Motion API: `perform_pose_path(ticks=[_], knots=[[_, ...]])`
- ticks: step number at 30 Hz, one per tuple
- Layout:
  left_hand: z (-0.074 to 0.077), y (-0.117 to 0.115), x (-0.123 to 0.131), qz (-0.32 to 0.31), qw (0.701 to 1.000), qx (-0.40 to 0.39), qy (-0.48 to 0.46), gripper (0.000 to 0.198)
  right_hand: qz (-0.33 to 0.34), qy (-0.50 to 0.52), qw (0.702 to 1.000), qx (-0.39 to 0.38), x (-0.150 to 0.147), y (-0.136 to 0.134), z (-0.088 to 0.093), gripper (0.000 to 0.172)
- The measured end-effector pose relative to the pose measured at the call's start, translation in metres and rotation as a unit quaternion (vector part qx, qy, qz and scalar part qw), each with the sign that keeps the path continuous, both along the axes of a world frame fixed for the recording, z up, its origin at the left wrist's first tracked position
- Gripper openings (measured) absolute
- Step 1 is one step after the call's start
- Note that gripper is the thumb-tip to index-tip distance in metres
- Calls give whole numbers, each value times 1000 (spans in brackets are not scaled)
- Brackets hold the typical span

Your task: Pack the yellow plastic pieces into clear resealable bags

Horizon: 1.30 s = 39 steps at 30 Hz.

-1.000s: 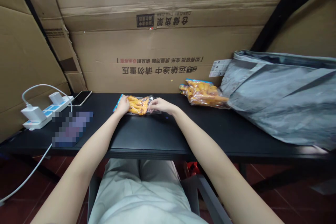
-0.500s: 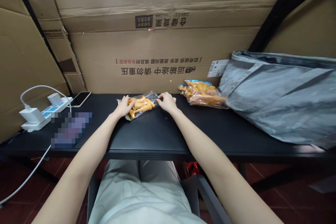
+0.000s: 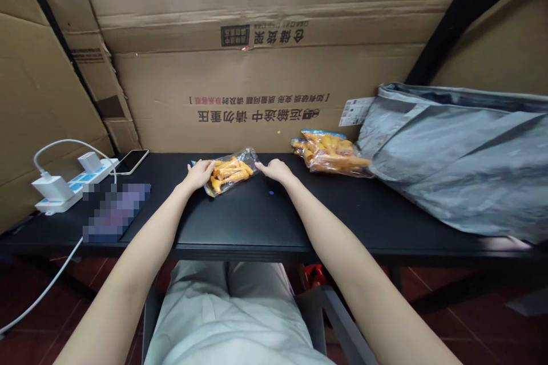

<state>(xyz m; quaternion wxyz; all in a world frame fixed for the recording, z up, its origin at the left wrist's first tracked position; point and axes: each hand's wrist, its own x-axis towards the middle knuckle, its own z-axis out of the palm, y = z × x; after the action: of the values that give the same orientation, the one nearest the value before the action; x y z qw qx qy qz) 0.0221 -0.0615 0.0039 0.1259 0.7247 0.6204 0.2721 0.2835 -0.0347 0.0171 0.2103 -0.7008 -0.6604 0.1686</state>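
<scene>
Turned since the earlier frame, the clear packet of orange pieces (image 3: pixel 233 171) now slants where it had lain nearly level. It lies between my hands on the black table (image 3: pixel 244 222), its long axis running from my left hand (image 3: pixel 200 175) up and away toward my right hand (image 3: pixel 276 170). My left is nearer the orange pieces, overlapping that end, thumb toward them; my right meets only the loose plastic edge. At this size I can't tell whether either hand pinches or merely rests.
</scene>
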Motion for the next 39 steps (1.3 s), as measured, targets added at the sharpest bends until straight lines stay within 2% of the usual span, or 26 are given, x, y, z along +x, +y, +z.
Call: perform_pose_path(ticks=[5, 12, 18, 23, 27, 31, 34, 39], knots=[[4, -2, 4, 11, 999, 33, 1, 32, 37, 73, 996, 16, -3, 3, -9, 39], [-1, 0, 5, 53, 997, 22, -46, 30, 47, 225, 973, 33, -16, 6, -19, 14], [-6, 2, 4, 50, 997, 19, -54, 38, 44, 382, 923, 16, -19, 5, -17, 20], [1, 1, 0, 50, 998, 28, -19, 33, 7, 476, 879, -2, -20, 2, -14, 21], [8, -2, -2, 48, 997, 35, -50, 34, -43, 503, 863, -10, -18, 4, -15, 20], [10, -4, 2, 26, 975, -61, -212, 30, -60, 504, 861, -9, -15, 6, -18, 20], [8, -4, 7, 0, 953, -123, -276, 27, -65, 502, 862, 0, -15, 7, -22, 19], [-1, 1, 12, 26, 950, -76, -301, 15, -62, 483, 873, 16, -16, 7, -27, 16]])
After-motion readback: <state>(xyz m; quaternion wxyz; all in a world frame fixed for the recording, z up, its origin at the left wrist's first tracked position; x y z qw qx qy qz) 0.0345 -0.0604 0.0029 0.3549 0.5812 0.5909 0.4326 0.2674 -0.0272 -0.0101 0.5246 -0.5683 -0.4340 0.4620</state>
